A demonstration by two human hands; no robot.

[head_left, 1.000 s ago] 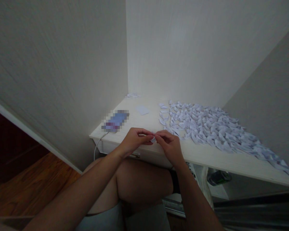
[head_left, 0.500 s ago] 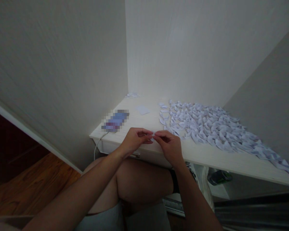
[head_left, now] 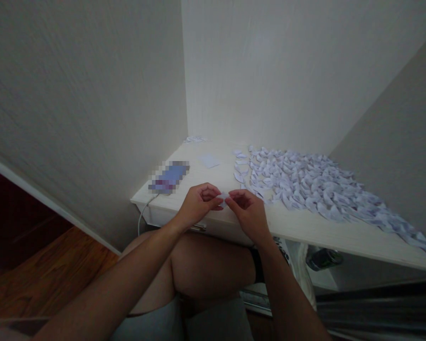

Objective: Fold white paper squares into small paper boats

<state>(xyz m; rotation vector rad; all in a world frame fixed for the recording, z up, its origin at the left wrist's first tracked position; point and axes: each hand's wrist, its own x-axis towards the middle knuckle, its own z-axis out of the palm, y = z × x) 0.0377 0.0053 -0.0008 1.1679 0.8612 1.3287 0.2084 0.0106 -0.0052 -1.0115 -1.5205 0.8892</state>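
Between my two hands, over the front edge of the white desk [head_left: 301, 227], is a small piece of white paper [head_left: 223, 195]. The fingers of my left hand [head_left: 200, 201] pinch it from the left. My right hand [head_left: 246, 206] pinches it from the right, with thumb and forefinger together. Most of the paper is covered by the fingertips, so its exact shape is hard to make out. To the right of my hands spreads a large heap of folded white paper pieces [head_left: 312, 184]. A flat stack of white paper sheets [head_left: 209, 161] lies behind my hands.
A phone [head_left: 169, 177], blurred out, lies at the desk's left with a white cable [head_left: 140, 219] hanging over the edge. More small white pieces [head_left: 195, 139] lie in the back corner. Walls enclose the desk. A dark can [head_left: 323, 259] stands on a shelf below.
My fingertips have moved slightly apart, and more of the paper shows between them. The left hand's knuckles have risen a little. The desk items have stayed in place.
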